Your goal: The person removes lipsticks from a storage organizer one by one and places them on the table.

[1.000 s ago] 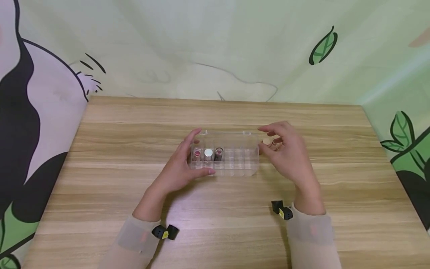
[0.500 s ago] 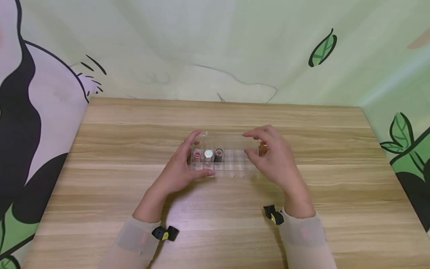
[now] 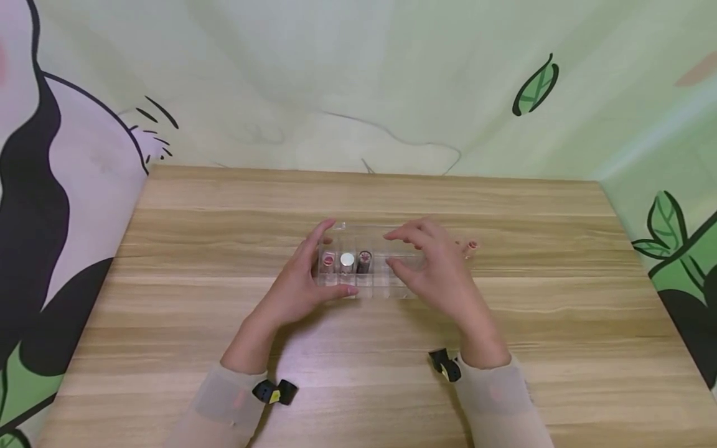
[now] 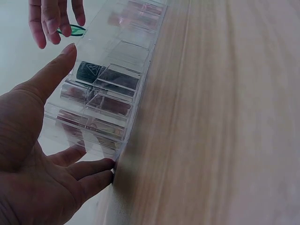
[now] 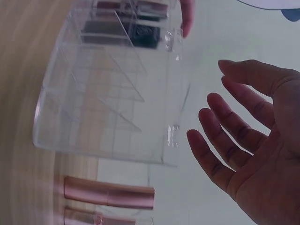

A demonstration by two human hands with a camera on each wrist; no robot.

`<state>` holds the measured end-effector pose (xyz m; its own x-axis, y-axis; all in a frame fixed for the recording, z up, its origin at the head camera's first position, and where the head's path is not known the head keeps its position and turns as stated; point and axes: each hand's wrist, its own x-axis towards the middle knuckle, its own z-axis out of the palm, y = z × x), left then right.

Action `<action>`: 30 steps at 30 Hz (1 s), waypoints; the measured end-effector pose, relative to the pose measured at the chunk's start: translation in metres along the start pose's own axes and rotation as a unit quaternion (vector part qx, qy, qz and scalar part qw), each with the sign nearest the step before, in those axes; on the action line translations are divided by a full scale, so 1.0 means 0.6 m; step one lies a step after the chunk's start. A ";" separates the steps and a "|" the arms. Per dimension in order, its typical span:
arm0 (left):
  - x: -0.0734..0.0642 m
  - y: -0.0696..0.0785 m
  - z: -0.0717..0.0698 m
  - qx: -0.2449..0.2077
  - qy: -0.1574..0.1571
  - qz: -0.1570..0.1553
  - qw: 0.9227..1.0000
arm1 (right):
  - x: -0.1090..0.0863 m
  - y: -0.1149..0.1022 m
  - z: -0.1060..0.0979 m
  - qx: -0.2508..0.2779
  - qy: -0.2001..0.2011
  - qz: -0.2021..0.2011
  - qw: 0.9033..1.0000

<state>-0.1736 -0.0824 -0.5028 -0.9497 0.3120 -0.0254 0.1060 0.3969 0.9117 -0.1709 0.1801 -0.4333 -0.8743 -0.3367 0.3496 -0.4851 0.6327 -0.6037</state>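
Observation:
A clear plastic lipstick organizer [image 3: 382, 290] with compartments stands on the table. My left hand [image 3: 294, 280] grips its left end, thumb along the front and fingers at the side and back. Upright in its left compartments are a lipstick with a red-pink top [image 3: 328, 259], a silver-topped lipstick [image 3: 347, 260] and a black lipstick [image 3: 365, 261]. Over the organizer's right part hovers my right hand [image 3: 439, 270], fingers relaxed and apart, holding nothing. The right wrist view shows it apart from the clear wall.
Beyond the organizer's right end stand a rose-gold lipstick tube [image 5: 108, 193] and a second, partly clear pink tube [image 5: 101, 219]. In the head view my right hand partly covers these tubes. A printed cloth wall [image 3: 358, 81] rises behind the wooden table [image 3: 235, 205].
My right hand has moved left, from beside the organizer's right end to above its right compartments. This uncovers a pink tube behind it. The left hand and the organizer stay in place.

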 end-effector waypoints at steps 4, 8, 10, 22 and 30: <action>-0.001 -0.001 0.002 0.001 -0.002 -0.001 1.000 | -0.001 -0.002 0.011 -0.004 -0.018 0.008 1.000; 0.000 -0.001 0.002 0.004 -0.002 0.000 1.000 | 0.000 -0.004 0.019 -0.008 -0.021 0.016 1.000; 0.000 -0.001 0.001 0.005 -0.002 0.000 1.000 | 0.002 -0.004 0.023 -0.010 -0.023 0.020 0.999; 0.000 0.000 0.000 0.002 -0.003 -0.008 1.000 | 0.005 -0.007 0.060 -0.013 -0.048 0.000 0.999; 0.001 0.000 0.000 0.014 -0.004 -0.002 1.000 | 0.003 -0.008 0.078 -0.029 -0.078 -0.013 0.996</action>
<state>-0.1739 -0.0822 -0.5031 -0.9475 0.3181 -0.0327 0.1106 0.4220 0.8998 -0.1710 0.1439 -0.4632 -0.8560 -0.4547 0.2461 -0.5095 0.6607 -0.5512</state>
